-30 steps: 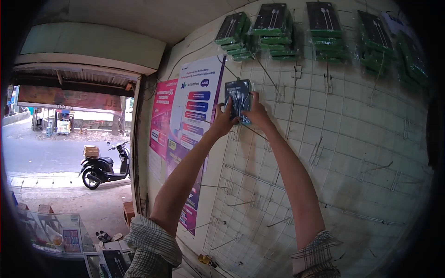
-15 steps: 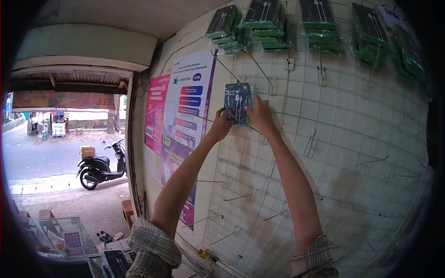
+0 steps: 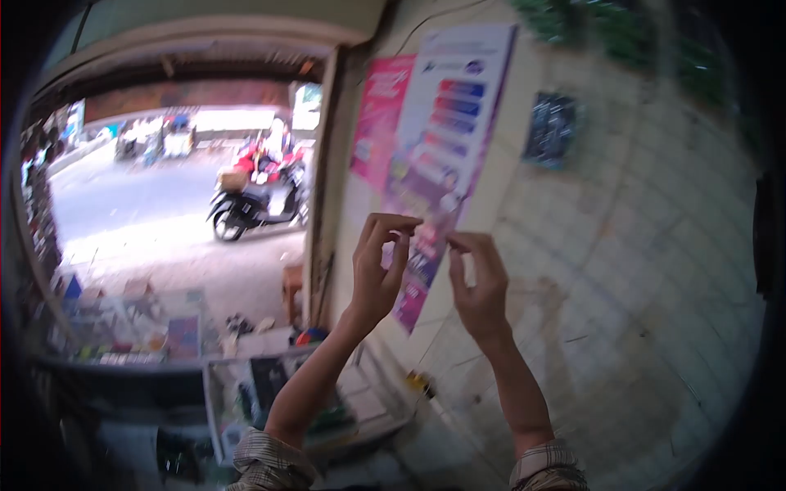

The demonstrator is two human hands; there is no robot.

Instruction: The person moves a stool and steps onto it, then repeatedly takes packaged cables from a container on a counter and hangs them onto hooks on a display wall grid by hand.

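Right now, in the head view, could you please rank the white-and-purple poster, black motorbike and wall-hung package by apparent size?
1. White-and-purple poster
2. Black motorbike
3. Wall-hung package

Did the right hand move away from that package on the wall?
Yes. Against the white-and-purple poster, the right hand went down and left: from touching the package beside the poster's upper part to beside its lower part.

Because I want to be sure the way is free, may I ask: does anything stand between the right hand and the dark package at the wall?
Nothing visible does: between the right hand and the dark package, only pale wall shows. The blur could hide a thin hook.
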